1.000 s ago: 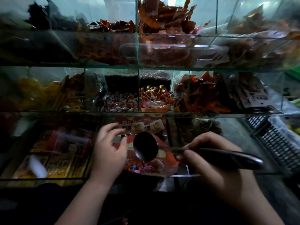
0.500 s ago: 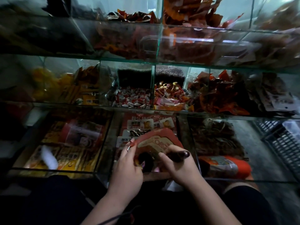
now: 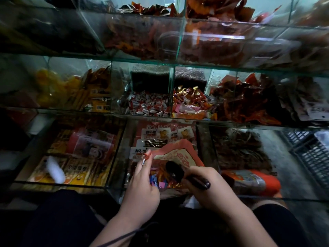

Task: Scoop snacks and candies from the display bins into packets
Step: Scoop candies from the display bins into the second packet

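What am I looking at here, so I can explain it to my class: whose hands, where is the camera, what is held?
No machine here: these are a person's two bare hands, filmed by one camera worn on the head, looking down. In front stand glass bins of candies and snacks. The left hand pinches the rim of a red packet, holding it open. The right hand grips a dark spoon, its bowl inside the packet's mouth, above coloured sweets.

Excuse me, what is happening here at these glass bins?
A person is filling a red packet with sweets. The left hand pinches the packet's edge and holds it open. The right hand grips a dark spoon, its bowl at the packet's mouth. Inside lie wrapped candies. Behind stand glass bins of snacks.
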Demonstrator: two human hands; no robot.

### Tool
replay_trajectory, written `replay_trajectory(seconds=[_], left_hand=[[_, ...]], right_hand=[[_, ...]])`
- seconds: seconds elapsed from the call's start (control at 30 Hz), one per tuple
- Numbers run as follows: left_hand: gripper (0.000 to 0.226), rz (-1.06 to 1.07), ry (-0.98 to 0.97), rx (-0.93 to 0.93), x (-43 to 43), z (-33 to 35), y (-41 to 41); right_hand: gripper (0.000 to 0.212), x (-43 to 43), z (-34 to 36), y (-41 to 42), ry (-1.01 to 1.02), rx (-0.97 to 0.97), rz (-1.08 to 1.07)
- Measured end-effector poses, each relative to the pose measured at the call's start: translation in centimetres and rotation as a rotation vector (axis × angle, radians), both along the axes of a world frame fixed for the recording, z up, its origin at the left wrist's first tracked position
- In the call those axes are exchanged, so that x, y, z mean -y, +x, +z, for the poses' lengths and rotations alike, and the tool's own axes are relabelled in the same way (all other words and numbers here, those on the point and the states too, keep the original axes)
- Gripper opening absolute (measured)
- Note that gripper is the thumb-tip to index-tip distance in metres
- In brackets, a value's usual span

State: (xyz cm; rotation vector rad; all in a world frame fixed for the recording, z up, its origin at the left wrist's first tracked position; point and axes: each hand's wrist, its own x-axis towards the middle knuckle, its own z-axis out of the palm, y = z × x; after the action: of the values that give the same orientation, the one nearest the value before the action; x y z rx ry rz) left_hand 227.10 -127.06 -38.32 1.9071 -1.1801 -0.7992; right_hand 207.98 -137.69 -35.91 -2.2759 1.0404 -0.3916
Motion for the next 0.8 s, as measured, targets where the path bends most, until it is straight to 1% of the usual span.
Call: replay_trajectory(seconds=[0.13,0.2,0.3,0.37,0.43,0.53,0.6,0.67,0.73,0.8], left_hand=[[0.087,-0.015,-0.002,-0.016,0.4,-0.2,-0.5],[0.085,-0.019,-0.01,0.008,0.4,-0.4,-0.7],[0.087,-0.007,-0.03,0.036,0.5,-0.5,-1.0],[0.087,0.007,-0.038,0.018,0.7,-0.5,-0.9],[0.087,0.017,-0.041,-0.02,0.6,-0.6,-0.5],[0.089,0.025,-0.024,-0.033,0.5,-0.8,0.0],[0.088,0.012,-0.019,-0.018,0.4,-1.0,-0.3],[0.087,0.004,-0.027,-0.003,0.5,-1.3,-0.7],[0.088,0.012,-0.02,-0.023,0.6,-1.3,-0.8],[0.09,0.017,-0.01,-0.073,0.6,-1.0,-0.7]], right_hand=[[0.017,0.0,-1.5,1.2,0.147,0.103,-0.215],[0.017,0.5,-1.7,2.2,0.154,0.09,-0.232],[0.016,0.7,-1.4,3.6,0.135,0.018,-0.131],[0.011,0.7,-0.9,3.3,0.117,-0.004,-0.04],[0.004,0.6,-0.5,2.1,0.049,-0.023,0.079],[0.008,0.1,-0.7,1.2,-0.084,-0.095,0.163],[0.007,-0.7,-1.1,2.0,-0.075,-0.089,0.112],[0.007,-1.1,-1.7,3.4,-0.018,-0.023,-0.019],[0.013,-0.3,-1.8,4.0,0.09,0.068,-0.169],[0.017,0.7,-1.7,3.8,0.188,0.118,-0.268]])
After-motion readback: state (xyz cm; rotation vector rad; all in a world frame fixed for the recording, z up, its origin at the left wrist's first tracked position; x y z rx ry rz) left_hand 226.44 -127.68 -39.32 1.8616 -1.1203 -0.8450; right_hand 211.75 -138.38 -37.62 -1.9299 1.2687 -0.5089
